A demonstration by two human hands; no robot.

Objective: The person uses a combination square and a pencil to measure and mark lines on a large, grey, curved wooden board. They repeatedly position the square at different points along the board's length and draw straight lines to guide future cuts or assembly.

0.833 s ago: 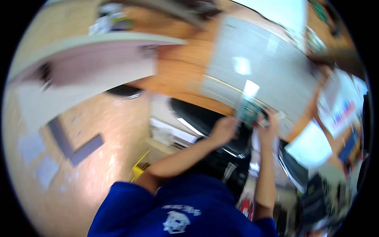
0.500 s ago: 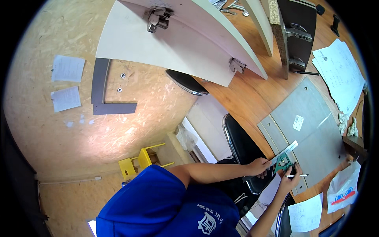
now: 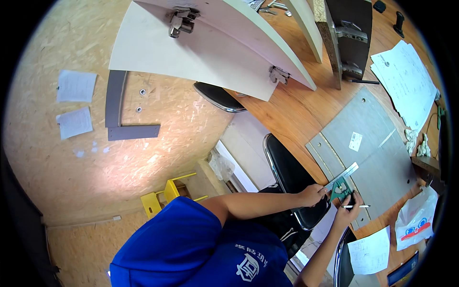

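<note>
A combination square with a green head [image 3: 340,189] and a steel rule [image 3: 345,173] lies across the near-left edge of a grey panel [image 3: 377,158]. My left hand [image 3: 313,195] is closed around the rule's near end, just off the panel. My right hand [image 3: 350,210] holds a white pen [image 3: 357,206] between its fingers, and its fingertips rest by the green head. The panel has round holes near its corners, a groove along its left side and a white label [image 3: 355,141]. What the fingertips press on is partly hidden.
White boards [image 3: 201,52] with metal hinges stand at the back, beside a dark board [image 3: 353,38]. Papers [image 3: 406,81] lie at the far right. A plastic bag [image 3: 416,217] and a paper sheet [image 3: 369,251] are near right. Black chairs [image 3: 291,179] stand along the wooden table [image 3: 296,112].
The whole view has shifted slightly, so most things sit a little further left. Both hands keep their hold, and the square stays at about the same place on the panel.
</note>
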